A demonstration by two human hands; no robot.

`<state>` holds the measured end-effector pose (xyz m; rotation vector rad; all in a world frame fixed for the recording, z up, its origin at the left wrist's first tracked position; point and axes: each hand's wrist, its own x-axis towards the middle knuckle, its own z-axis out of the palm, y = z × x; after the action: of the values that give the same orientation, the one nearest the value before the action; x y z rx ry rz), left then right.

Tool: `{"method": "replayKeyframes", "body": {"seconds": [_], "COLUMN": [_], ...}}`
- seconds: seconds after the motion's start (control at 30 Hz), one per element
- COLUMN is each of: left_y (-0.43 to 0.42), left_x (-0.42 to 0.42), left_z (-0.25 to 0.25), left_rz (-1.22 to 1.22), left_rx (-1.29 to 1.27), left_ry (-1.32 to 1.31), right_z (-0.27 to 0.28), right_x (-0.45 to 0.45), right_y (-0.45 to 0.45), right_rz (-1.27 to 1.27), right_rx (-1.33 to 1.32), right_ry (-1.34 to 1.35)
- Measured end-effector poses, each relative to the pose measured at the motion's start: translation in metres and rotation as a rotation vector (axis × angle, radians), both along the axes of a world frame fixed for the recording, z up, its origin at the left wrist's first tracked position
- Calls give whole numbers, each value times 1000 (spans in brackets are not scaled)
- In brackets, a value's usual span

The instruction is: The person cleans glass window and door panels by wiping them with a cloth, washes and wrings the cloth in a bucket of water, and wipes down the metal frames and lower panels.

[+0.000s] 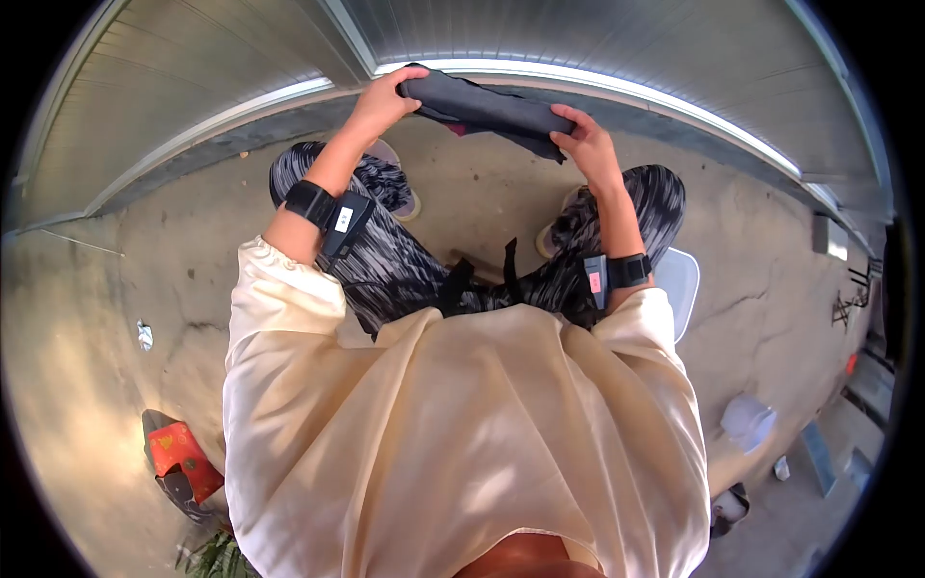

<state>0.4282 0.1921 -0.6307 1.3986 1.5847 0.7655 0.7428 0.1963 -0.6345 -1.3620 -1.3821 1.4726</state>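
A long dark grey bundle of folded cloth (487, 104) is stretched out in front of me, above the ground beyond my knees. A bit of dark red shows along its lower edge. My left hand (383, 104) grips its left end, with the thumb below and fingers at the top edge. At the other end my right hand (590, 146) is closed on the cloth, its thumb and fingers on the near face. The cloth slopes down to the right. Parts of the fingers behind it are hidden.
A metal panel wall (597, 39) with a low ledge stands just ahead. I sit with knees apart on a pale plastic seat (680, 289). A red bag (183, 460) lies behind on the left; a translucent plastic container (748, 422) is behind on the right.
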Motion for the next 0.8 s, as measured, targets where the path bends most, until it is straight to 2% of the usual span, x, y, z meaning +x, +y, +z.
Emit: {"method": "replayKeyframes", "body": {"seconds": [0.03, 0.07, 0.1, 0.13, 0.2, 0.27, 0.33, 0.37, 0.4, 0.53, 0.6, 0.63, 0.67, 0.73, 0.77, 0.8], "left_y": [0, 0, -1, -6, -14, -4, 4, 7, 12, 17, 22, 20, 18, 21, 19, 13], "left_x": [1, 2, 4, 10, 19, 11, -1, -1, -2, -18, -21, -22, -22, -22, -14, -4], "left_z": [2, 4, 7, 23, 53, 48, 32, 30, 35, 26, 20, 23, 22, 21, 12, 18], "left_rz": [9, 0, -10, -2, 88, 144, 145, 153, 164, 238, 190, 135, 137, 182, 221, 208], "left_rx": [4, 210, 413, 417, 413, 384, 335, 279, 291, 492, 709, 508, 503, -170, -265, -330], "left_ry": [-1, 216, 433, 433, 372, 323, 384, 437, 433, 518, 523, 321, 322, -402, -657, -706], "right_z": [10, 17, 18, 23, 39, 46, 37, 33, 31, 31, 38, 42, 46, 55, 40, 38], "right_x": [-2, -6, -8, -10, -13, -15, -11, -12, -14, -8, -13, -15, -16, -22, -23, -27], "right_y": [3, 6, 8, 7, 7, 17, 24, 26, 30, 46, 50, 51, 52, 58, 65, 66], "right_rz": [15, 28, -14, -9, -96, -114, -36, -28, -19, 25, 9, 16, -2, -39, -89, -79], "right_rx": [135, 274, 373, 381, 667, 686, 208, 393, 539, 567, 623, 623, 519, 318, 411, 410], "right_ry": [-317, -633, -612, -612, -540, -491, -549, -592, -508, -490, -436, -436, -443, -456, -492, -493]}}
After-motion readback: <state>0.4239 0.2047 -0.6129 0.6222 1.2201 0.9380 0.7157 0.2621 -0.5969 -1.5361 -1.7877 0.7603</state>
